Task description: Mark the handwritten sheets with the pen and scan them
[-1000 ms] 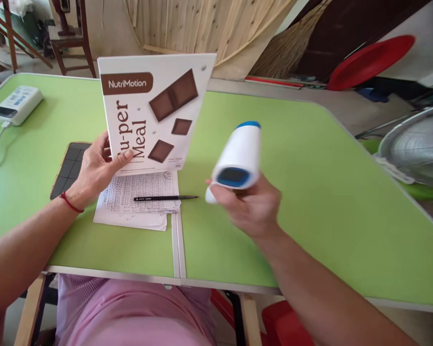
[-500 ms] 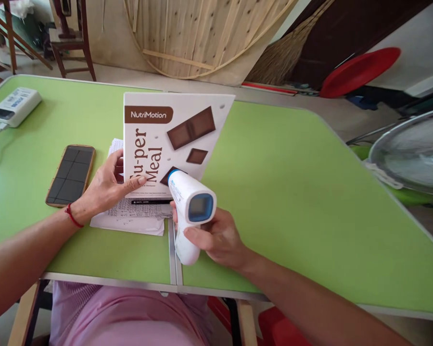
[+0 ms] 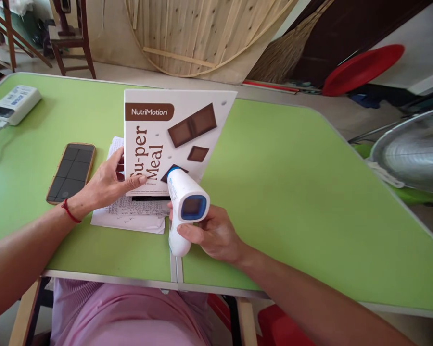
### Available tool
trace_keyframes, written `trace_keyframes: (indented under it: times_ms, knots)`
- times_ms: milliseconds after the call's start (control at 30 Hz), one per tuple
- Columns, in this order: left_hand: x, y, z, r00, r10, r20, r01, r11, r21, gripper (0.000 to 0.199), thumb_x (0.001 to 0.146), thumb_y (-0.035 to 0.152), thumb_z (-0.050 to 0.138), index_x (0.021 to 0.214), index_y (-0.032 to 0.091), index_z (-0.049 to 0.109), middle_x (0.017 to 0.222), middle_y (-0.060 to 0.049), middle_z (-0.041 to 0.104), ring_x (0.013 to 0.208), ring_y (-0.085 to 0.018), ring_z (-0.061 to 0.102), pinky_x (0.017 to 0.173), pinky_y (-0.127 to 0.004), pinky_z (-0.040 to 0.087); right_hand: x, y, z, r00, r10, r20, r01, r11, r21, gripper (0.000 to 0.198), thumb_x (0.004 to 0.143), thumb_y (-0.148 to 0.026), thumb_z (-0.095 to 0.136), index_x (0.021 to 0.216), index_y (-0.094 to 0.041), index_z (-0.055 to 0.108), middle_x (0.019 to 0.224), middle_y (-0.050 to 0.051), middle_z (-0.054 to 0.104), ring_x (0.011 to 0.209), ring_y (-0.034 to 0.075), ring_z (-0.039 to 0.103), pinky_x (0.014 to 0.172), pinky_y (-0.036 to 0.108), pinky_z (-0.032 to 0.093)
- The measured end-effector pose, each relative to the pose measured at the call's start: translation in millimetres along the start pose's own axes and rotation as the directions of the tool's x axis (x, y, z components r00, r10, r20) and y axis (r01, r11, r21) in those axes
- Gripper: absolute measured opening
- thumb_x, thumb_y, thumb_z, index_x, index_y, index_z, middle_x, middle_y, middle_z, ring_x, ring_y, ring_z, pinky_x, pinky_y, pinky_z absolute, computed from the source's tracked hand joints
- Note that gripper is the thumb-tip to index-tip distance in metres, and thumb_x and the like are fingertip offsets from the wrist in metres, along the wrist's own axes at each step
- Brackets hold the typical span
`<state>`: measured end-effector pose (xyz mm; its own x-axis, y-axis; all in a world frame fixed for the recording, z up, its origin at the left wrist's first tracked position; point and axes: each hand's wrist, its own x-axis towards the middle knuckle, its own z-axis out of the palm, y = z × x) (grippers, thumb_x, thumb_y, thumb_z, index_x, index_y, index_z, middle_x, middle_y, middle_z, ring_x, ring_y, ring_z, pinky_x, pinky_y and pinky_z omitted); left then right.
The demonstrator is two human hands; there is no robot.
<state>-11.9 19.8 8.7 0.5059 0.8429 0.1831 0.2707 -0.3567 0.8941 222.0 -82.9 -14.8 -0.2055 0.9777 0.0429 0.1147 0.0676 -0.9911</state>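
My left hand [image 3: 113,180] grips the lower left edge of a white box [image 3: 187,103] printed "NutriMotion" with brown chocolate pieces, its thumb on the front and its other fingers behind. The box stands upright, its printed face toward me. In my right hand [image 3: 218,235] is a white and blue infrared thermometer gun [image 3: 185,192], fingers wrapped round its handle. Its blue nose points at the lower part of the box front, and its small screen faces me. I cannot tell whether the nose touches the box. Under the box lie handwritten papers [image 3: 126,218] and a black pen [image 3: 149,198], partly hidden.
A smartphone [image 3: 72,170] in an orange-edged case lies left of my left hand. Farther left sits a white power bank [image 3: 16,103] with a cable. The green table [image 3: 292,192] has a metal seam. Beyond are a chair [image 3: 70,41], a red basin [image 3: 364,69] and a fan [image 3: 411,149].
My right hand has shifted the thermometer slightly left and up, and its screen looks darker. The box and my left hand stay nearly in place.
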Motion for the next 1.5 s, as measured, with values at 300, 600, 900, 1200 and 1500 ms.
trace_keyframes:
  times_ms: [300,600,900,1200,1500]
  knots:
    - [1.6,-2.0,0.3,0.999,0.051,0.004,-0.051,0.999,-0.014,0.047,0.085,0.052,0.074,0.115,0.020,0.057,0.113,-0.008,0.073,0.092,-0.024,0.073,0.064,-0.029,0.061,-0.4,0.7,-1.3,0.999,-0.044,-0.014,0.044,0.998,-0.043,0.039,0.076,-0.059,0.074,0.073,-0.021,0.068,0.069,0.004,0.069,0.064,0.019,0.065,0.060,0.031,0.057]
    - [0.7,-1.5,0.1,0.999,0.041,0.012,-0.041,0.999,-0.012,0.051,0.085,0.052,0.074,0.121,0.020,0.056,0.113,-0.008,0.073,0.095,-0.024,0.072,0.069,-0.030,0.061,-0.6,1.7,-1.4,0.997,-0.078,-0.028,0.076,0.996,-0.052,0.039,0.077,-0.060,0.074,0.074,-0.021,0.069,0.070,0.003,0.070,0.063,0.018,0.065,0.058,0.030,0.056]
    - [-0.3,0.9,-0.2,1.000,0.003,0.026,-0.003,1.000,-0.016,0.057,0.085,0.055,0.072,0.126,0.019,0.054,0.113,-0.009,0.072,0.096,-0.025,0.071,0.071,-0.032,0.061,-0.3,2.3,-3.4,0.999,-0.046,-0.007,0.046,0.998,-0.034,0.039,0.077,-0.060,0.074,0.074,-0.021,0.068,0.070,0.003,0.070,0.064,0.018,0.064,0.059,0.031,0.056]
    - [1.6,-1.5,-0.1,0.999,0.042,0.010,-0.042,0.999,-0.009,0.050,0.084,0.054,0.074,0.117,0.021,0.057,0.106,-0.007,0.074,0.088,-0.025,0.072,0.064,-0.031,0.061,0.4,0.3,-3.0,0.999,-0.035,-0.009,0.035,0.998,-0.047,0.040,0.076,-0.061,0.073,0.072,-0.021,0.069,0.069,0.004,0.070,0.063,0.019,0.065,0.059,0.033,0.056]
    - [1.9,-2.2,-1.4,1.000,0.019,0.000,-0.019,1.000,0.001,0.050,0.082,0.054,0.076,0.115,0.021,0.059,0.103,-0.007,0.074,0.085,-0.024,0.072,0.059,-0.029,0.059,1.0,0.7,-3.9,0.999,-0.037,0.003,0.037,0.998,-0.043,0.040,0.076,-0.061,0.074,0.073,-0.022,0.070,0.070,0.004,0.072,0.064,0.019,0.066,0.059,0.032,0.057]
